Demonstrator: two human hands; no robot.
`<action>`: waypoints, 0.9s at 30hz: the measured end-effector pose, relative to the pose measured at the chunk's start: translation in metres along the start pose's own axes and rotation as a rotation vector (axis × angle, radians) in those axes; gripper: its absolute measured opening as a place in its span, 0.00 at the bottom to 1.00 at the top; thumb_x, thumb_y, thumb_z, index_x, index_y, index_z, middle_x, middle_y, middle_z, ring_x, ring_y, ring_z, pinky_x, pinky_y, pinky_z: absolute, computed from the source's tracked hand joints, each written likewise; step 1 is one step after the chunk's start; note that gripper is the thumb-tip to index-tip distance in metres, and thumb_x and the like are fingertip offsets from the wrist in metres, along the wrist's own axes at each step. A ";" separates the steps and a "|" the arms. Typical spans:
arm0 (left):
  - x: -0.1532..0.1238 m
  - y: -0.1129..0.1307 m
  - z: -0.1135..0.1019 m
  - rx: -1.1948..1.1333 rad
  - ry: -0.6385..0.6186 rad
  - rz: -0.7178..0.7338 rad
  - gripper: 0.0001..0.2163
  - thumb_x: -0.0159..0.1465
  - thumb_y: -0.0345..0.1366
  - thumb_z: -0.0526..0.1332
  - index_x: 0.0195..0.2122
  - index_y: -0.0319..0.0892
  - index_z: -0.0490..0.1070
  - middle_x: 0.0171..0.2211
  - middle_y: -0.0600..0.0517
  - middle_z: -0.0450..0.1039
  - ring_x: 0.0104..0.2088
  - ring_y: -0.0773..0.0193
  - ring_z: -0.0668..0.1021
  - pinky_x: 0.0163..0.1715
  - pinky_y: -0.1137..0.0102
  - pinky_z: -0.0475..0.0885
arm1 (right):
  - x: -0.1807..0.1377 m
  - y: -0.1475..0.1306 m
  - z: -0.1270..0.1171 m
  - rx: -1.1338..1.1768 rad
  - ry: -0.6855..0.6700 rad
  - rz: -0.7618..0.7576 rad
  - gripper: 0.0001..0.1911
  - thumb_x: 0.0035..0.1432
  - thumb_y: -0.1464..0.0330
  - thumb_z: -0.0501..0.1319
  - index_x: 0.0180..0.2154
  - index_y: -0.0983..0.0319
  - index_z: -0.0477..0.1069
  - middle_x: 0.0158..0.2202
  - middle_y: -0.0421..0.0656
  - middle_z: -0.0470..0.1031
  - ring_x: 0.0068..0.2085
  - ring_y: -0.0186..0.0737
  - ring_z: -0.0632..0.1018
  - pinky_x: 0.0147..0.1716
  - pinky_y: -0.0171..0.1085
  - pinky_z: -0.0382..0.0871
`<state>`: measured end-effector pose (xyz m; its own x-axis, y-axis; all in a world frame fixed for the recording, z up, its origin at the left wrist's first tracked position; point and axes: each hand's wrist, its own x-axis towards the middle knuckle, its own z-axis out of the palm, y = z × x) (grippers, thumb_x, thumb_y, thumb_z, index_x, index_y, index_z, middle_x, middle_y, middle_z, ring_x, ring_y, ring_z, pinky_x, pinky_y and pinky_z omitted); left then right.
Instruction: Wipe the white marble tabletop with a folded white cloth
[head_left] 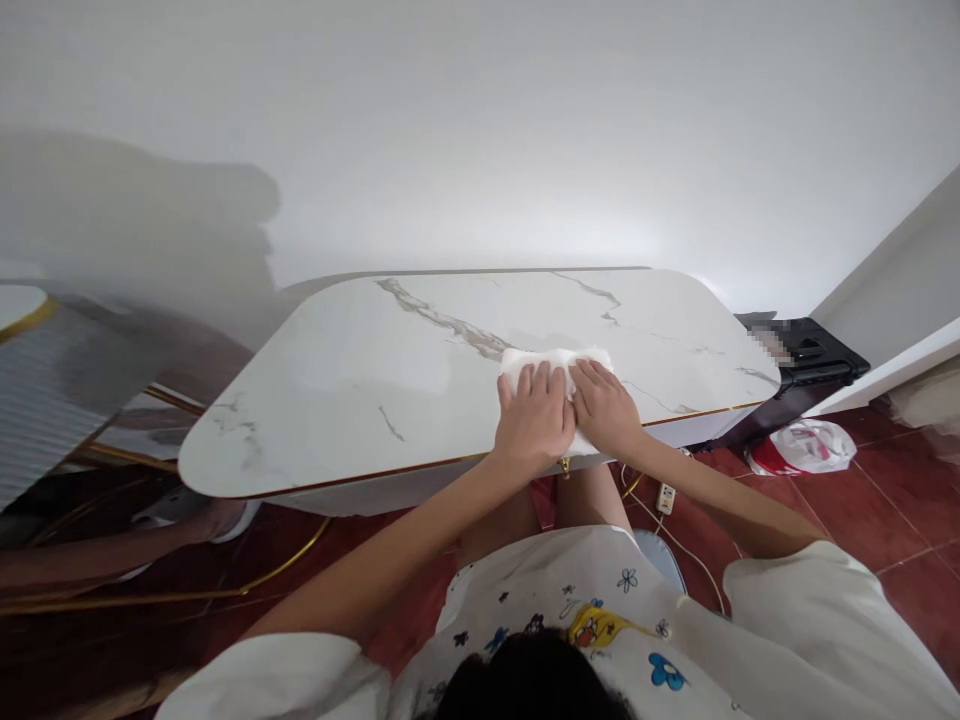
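A folded white cloth (517,358) lies on a white marble-patterned tabletop (337,370), near its front edge. Both hands rest on it, side by side. My left hand (534,412) lies flat over the cloth's left part, fingers stretched forward. On the right part is my right hand (606,405), angled toward the left, its fingers also extended. The inner edges of the hands touch or nearly touch. Part of the cloth shows between the wrists, by the table's edge. The palms and the cloth beneath them are hidden.
The table backs onto a white wall (480,130). A black case (817,350) stands at its right end, with a red and white plastic bag (806,447) on the red tiled floor. A power strip (665,498) and cable lie below. Another person's leg (172,535) is at left.
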<state>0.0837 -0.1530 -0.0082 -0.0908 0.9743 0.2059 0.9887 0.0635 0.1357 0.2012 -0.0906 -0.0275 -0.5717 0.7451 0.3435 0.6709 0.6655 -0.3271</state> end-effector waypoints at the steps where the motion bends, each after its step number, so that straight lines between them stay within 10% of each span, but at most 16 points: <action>1: 0.004 0.004 0.001 -0.005 -0.002 0.016 0.23 0.66 0.37 0.44 0.62 0.44 0.61 0.65 0.41 0.61 0.64 0.44 0.62 0.61 0.42 0.53 | 0.000 0.005 -0.002 -0.006 -0.002 0.013 0.26 0.63 0.69 0.47 0.60 0.63 0.66 0.62 0.50 0.66 0.65 0.49 0.64 0.63 0.51 0.60; 27: 0.197 -0.042 0.041 -0.026 0.145 -0.007 0.16 0.67 0.34 0.44 0.49 0.42 0.67 0.52 0.42 0.70 0.55 0.48 0.68 0.54 0.54 0.61 | 0.188 0.085 0.026 -0.074 -0.062 0.021 0.19 0.65 0.72 0.43 0.49 0.61 0.69 0.55 0.49 0.72 0.58 0.48 0.69 0.57 0.48 0.64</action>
<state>0.0296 0.0456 -0.0133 -0.1159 0.9325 0.3420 0.9847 0.0627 0.1627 0.1379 0.1074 -0.0138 -0.5837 0.7618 0.2810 0.7150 0.6462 -0.2668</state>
